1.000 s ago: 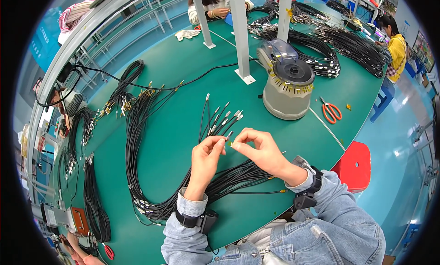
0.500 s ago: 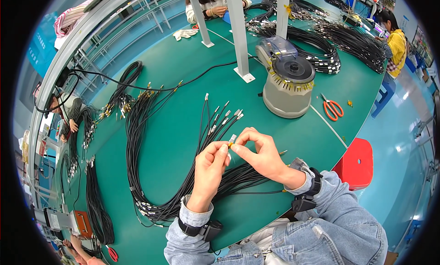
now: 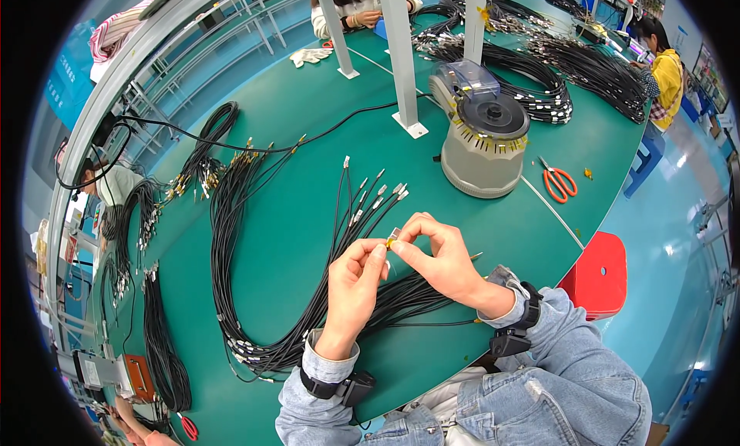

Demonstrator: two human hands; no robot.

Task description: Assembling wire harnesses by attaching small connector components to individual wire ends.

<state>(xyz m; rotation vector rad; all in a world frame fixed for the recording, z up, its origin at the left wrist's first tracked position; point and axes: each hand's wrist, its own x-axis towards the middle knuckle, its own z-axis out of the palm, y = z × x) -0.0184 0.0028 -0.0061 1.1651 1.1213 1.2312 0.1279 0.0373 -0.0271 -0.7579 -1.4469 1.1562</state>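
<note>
Currently, black cables (image 3: 164, 346) lie bundled on the table's left; a curved bundle (image 3: 221, 253) follows. Left hand (image 3: 352, 288) and right hand (image 3: 438, 257), fingertips together, both pinch a cable end (image 3: 395, 234) with yellow tape (image 3: 389, 244), near middle. Farther right: grey machine (image 3: 482, 164), orange scissors (image 3: 551, 171), red stool (image 3: 597, 272).

White lettering (image 3: 68, 77) borne by light blue sheet (image 3: 77, 49) at upper left, too small to be read, white label (image 3: 92, 370) stuck on grey device (image 3: 111, 371) at lower left, print unresolved, white tags (image 3: 245, 344) fixed along black cables (image 3: 222, 272), no markings resolved.
</note>
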